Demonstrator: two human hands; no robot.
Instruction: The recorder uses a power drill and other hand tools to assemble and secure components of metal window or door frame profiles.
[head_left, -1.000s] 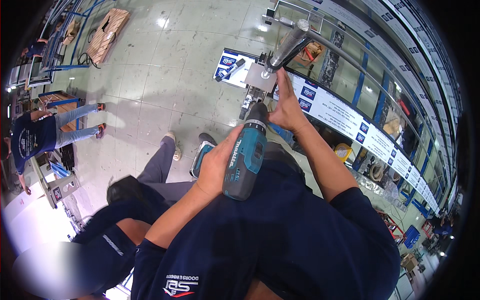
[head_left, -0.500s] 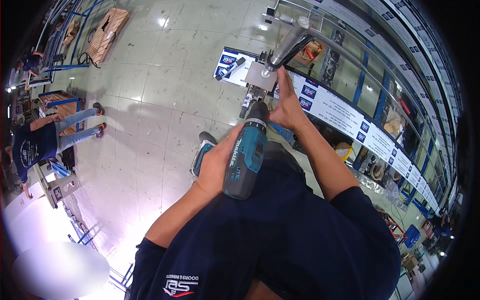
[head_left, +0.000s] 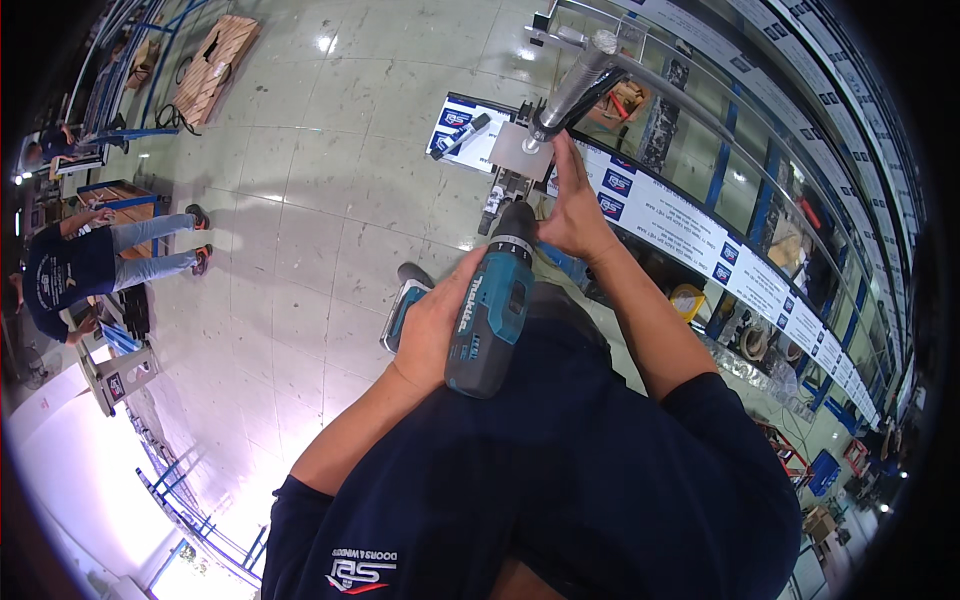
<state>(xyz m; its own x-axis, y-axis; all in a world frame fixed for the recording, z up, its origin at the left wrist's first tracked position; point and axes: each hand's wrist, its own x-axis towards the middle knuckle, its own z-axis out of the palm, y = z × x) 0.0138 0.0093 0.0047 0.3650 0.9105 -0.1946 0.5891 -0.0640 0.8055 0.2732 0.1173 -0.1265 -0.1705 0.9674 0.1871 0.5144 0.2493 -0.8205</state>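
My left hand (head_left: 430, 335) is wrapped round the grip of a teal and black cordless drill (head_left: 490, 325). Its black chuck points away from me, toward a small metal fitting (head_left: 497, 200) by the end of a long film-covered profile (head_left: 690, 235). The bit's tip cannot be made out. My right hand (head_left: 578, 215) is beside the chuck, fingers stretched along the edge of a square grey metal plate (head_left: 520, 152) and the thumb near the chuck. Above the plate stands a silver cylinder (head_left: 580, 85) on a tubular frame. A blue and white tube (head_left: 460, 137) lies on the profile's end.
At the far left a person (head_left: 75, 265) in a dark shirt and jeans stands by a workbench (head_left: 125, 375). A wooden board (head_left: 215, 70) is on the floor at the upper left. Racks with long wrapped profiles (head_left: 850, 130) fill the right side. A yellow object (head_left: 687, 300) sits below the profile.
My hands and the drill stay almost in place. At the left, the other person has shifted their arms, and a large pale rounded shape has gone from the lower left.
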